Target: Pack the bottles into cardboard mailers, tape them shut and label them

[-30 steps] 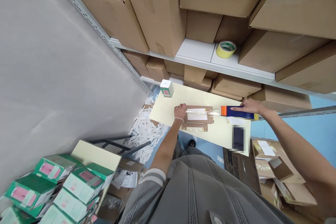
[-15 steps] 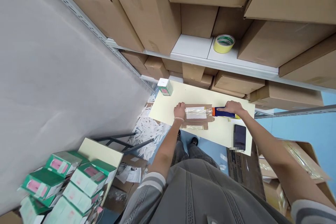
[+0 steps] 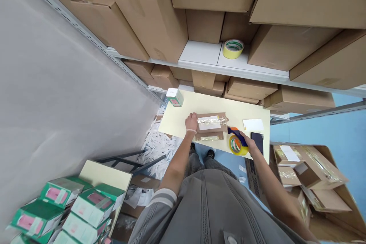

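Note:
On the cream table lies a flat cardboard box (image 3: 210,123) with a white label and shiny clear tape across it; a narrower taped flap shows along its near side. My left hand (image 3: 191,122) presses on the box's left end, fingers bent over its edge. In my right hand (image 3: 248,141) is a blue and orange tape dispenser (image 3: 238,135), gripped by its handle, with a yellow tape roll hanging on the near side. The dispenser's head sits just off the box's right end. Beside my right hand a dark phone (image 3: 257,141) lies partly covered.
White label sheets (image 3: 253,124) lie on the table's right. A small green-and-white box (image 3: 175,97) stands at the back left corner. Shelves of cartons rise behind, with a yellow tape roll (image 3: 233,48). A large open carton (image 3: 323,148) holds packed boxes at right; green boxes (image 3: 94,206) are stacked lower left.
My right hand has moved the tape dispenser toward me and turned it, so the roll now shows and the label sheets are uncovered. My left hand stays on the box. The view shifted slightly.

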Demonstrator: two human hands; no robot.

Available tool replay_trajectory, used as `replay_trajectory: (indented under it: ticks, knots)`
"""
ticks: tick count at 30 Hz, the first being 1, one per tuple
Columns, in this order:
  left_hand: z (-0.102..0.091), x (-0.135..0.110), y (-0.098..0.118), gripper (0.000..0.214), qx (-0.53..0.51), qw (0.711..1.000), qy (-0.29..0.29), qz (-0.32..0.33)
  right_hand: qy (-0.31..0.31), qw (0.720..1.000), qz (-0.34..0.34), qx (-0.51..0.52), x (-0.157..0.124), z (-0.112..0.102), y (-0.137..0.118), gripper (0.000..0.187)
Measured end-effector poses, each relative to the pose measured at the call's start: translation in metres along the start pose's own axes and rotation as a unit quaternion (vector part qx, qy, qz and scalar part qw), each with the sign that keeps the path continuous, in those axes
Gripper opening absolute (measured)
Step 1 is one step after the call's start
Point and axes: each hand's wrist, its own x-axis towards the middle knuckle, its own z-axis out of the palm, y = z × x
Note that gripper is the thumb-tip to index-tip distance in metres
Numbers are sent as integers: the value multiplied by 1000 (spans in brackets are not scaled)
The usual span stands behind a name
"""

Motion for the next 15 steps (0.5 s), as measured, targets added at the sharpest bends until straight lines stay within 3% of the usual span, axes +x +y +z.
replay_trajectory:
  ticks: [3, 5, 10, 15]
  knots:
    - [-1, 0, 0, 36, -1, 1000, -2, 0, 46, 995, 83, -32, -12, 7, 12, 77]
    - [-2, 0, 1, 35, -6, 1000, -2, -1, 87, 988, 101, -75, -16, 10, 14, 77]
    - [-4, -1, 2, 34, -28, 1000, -4, -3, 116, 973, 77, -183, -26, 30, -1, 62]
    - [-6, -3, 0, 31, -72, 997, -5, -20, 61, 966, -7, -251, -37, 38, -9, 55]
